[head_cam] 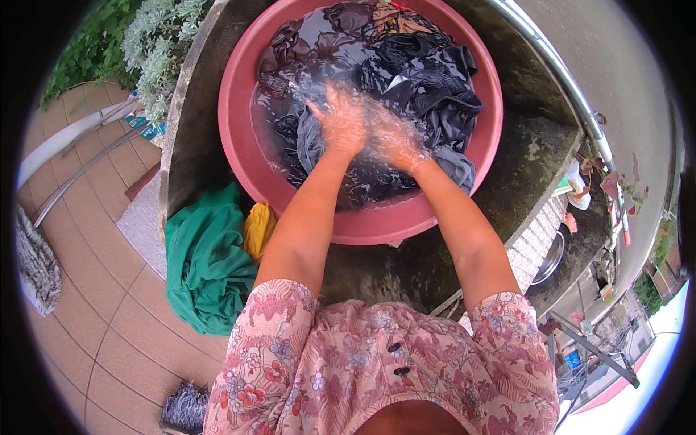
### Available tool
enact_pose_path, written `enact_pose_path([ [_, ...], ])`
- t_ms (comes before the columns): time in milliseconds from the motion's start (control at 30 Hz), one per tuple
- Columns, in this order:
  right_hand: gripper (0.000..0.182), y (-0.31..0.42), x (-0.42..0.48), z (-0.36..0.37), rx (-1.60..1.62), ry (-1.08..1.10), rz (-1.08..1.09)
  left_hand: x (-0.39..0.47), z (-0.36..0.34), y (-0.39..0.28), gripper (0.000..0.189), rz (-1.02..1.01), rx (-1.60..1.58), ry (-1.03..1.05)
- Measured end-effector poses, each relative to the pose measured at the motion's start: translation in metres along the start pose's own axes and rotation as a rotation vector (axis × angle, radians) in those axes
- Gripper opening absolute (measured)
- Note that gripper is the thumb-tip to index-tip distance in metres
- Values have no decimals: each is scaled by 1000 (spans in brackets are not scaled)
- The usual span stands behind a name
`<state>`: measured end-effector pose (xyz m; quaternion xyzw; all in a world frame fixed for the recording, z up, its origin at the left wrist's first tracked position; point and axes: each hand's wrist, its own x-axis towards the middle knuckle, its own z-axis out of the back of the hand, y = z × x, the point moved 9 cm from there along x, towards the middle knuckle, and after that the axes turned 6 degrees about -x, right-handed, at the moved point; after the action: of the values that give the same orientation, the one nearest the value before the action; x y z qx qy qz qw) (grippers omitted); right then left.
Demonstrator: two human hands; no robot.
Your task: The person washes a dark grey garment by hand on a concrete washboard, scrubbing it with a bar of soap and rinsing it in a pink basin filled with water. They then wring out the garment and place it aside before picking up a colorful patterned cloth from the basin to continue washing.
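Observation:
A large pink plastic basin [239,81] before me holds water and soaking laundry. Both of my hands are in the splashing water near its middle. My left hand [345,122] has fingers spread, beside a grey-blue cloth [311,142]; nothing shows in its grasp. Close to its right, my right hand [396,140] is blurred by spray, its fingertips hidden. Black garments [429,81] bunch up at the basin's right side. Dark brown cloth [285,46] floats at the upper left, and an orange-patterned fabric [402,24] lies at the far rim. Another grey cloth [455,167] rests near my right wrist.
The basin sits within a concrete trough [182,109]. Green cloth [209,266] and yellow cloth [258,229] lie at its left. A metal pipe [549,49] curves along the right, with a white bottle [577,187] and a metal bowl [549,260] nearby. Silvery plants [155,54] border the left.

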<state>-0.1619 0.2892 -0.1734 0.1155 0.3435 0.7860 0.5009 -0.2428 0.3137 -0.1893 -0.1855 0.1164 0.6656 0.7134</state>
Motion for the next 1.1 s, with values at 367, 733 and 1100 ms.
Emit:
enact_pose_path([
  [367,33,40,-81,74,172,-183,-347,-59,213,46,30,-132,-1337,-437],
  [733,18,227,-70,275,966,-261,152,-236,462,-80,37,-976,-1233,-434],
  [1100,9,101,-374,412,936,-1010,56,-384,375,-298,49,-1240,-846,-481],
])
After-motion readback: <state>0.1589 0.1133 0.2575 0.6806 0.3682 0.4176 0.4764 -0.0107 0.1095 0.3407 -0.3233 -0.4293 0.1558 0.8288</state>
